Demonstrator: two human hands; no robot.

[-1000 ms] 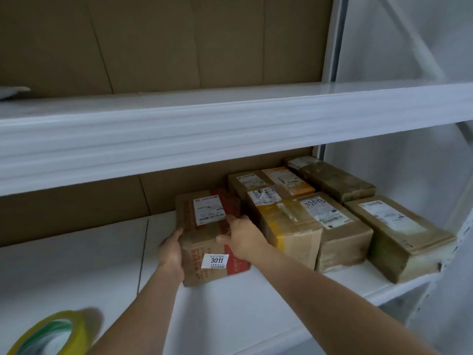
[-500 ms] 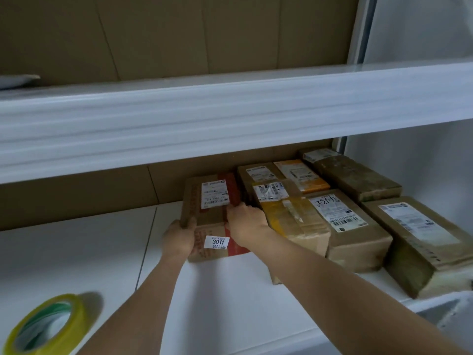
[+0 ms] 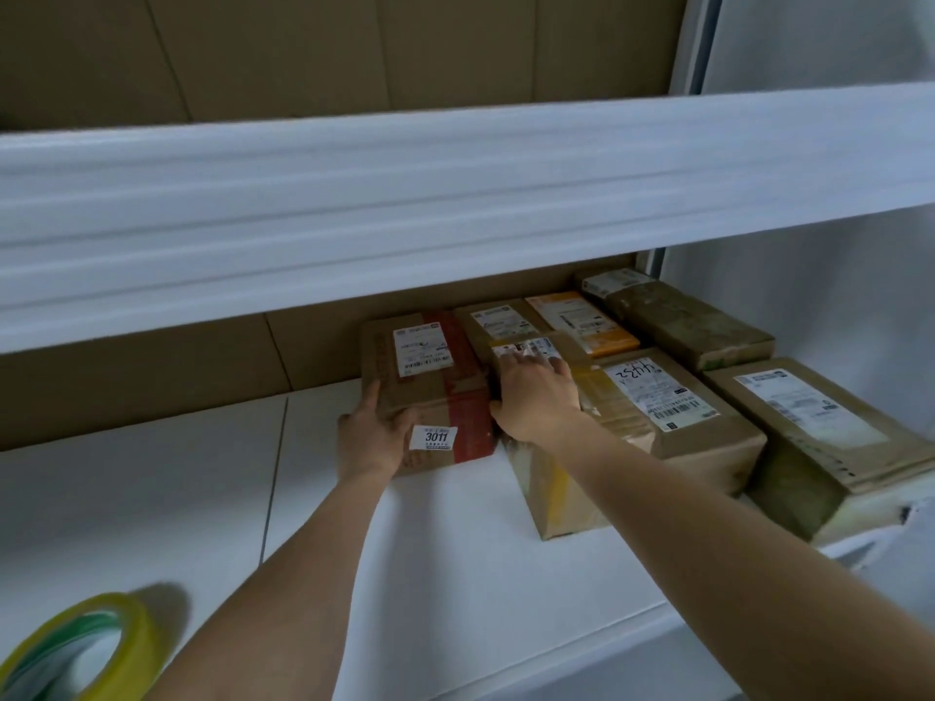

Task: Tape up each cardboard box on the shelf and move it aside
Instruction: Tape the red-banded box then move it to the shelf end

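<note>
**Box set back, right hand shifts over**

The red-taped box now sits farther back on the shelf, beside its neighbours; the right hand leaves it and lies flat on the yellow-taped box; the left hand moves to its front left corner.

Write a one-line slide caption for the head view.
Left hand steadies the box tagged 3011 while right hand reaches onto the yellow-taped box.
</note>
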